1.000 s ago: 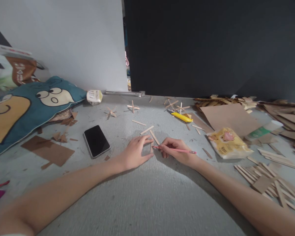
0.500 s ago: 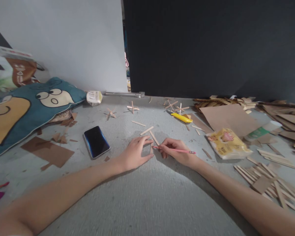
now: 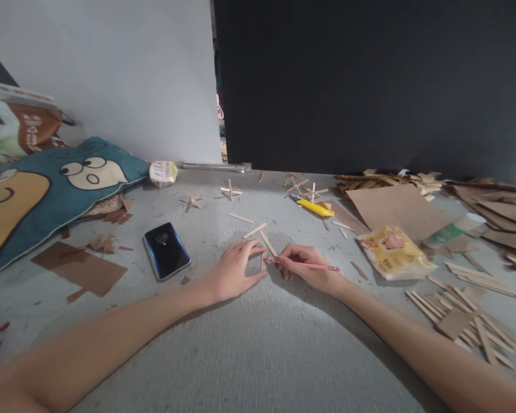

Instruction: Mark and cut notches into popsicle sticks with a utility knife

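My left hand [image 3: 234,272] spans a short wooden craft stick [image 3: 263,263] lying on the grey tabletop, the forefinger at its far end and the thumb at its near end. In my right hand [image 3: 306,266] is a pink pencil [image 3: 313,265], its tip at the middle of that stick and its other end pointing right. Just beyond the fingers lie a second craft stick [image 3: 268,243], slanting toward my right hand, and a third craft stick [image 3: 255,230]. Another thin stick [image 3: 241,218] rests farther back.
Small crossed-stick pieces [image 3: 231,190] stand at the back, with a yellow utility knife [image 3: 315,207] nearby. A phone [image 3: 167,250] lies left, beside cardboard scraps [image 3: 81,267] and a blue cushion [image 3: 98,172]. On the right are a yellow tissue pack [image 3: 394,252] and a craft-stick pile [image 3: 464,324].
The phone's screen has lit up with a clock display. Both hands keep nearly the same pose, the pencil tip still at the stick. The whole view has shifted slightly.
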### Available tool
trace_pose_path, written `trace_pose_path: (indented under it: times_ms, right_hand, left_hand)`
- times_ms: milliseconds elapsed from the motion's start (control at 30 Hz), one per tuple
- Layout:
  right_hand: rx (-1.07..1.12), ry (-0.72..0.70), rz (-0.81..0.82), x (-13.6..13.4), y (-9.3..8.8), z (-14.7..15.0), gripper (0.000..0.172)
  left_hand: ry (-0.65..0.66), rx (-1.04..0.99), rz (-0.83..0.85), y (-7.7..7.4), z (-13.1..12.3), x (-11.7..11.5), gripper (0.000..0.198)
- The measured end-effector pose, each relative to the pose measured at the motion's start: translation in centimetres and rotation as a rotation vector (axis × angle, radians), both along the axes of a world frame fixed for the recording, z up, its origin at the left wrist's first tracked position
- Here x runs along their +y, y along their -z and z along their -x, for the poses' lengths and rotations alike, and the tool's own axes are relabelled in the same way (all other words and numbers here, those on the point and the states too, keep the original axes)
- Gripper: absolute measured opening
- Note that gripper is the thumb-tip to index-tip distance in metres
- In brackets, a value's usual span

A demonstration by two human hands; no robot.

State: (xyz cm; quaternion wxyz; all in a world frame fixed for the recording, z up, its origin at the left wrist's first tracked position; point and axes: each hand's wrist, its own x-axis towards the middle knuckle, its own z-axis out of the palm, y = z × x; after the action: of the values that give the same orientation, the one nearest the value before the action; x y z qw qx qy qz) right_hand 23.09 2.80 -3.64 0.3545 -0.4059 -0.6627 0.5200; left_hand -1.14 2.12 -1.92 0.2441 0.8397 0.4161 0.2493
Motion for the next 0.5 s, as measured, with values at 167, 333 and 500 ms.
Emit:
trace_pose_path:
  times_ms: [167, 333, 500]
  right_hand:
    - [-0.016, -0.003, -0.005, 0.03, 0.10, -0.16, 0.036]
    - [-0.008, -0.013, -0.005, 0.09, 0.14, -0.15, 0.035]
    - [0.034, -0.009, 0.014, 0.16, 0.16, -0.03, 0.035]
  left_hand:
    - [-0.008, 0.012, 0.041, -0.20, 0.04, -0.05, 0.058]
    - [0.002, 0.003, 0.020, -0.12, 0.02, -0.02, 0.059]
    - [0.000, 0.009, 0.014, -0.12, 0.00, -0.04, 0.060]
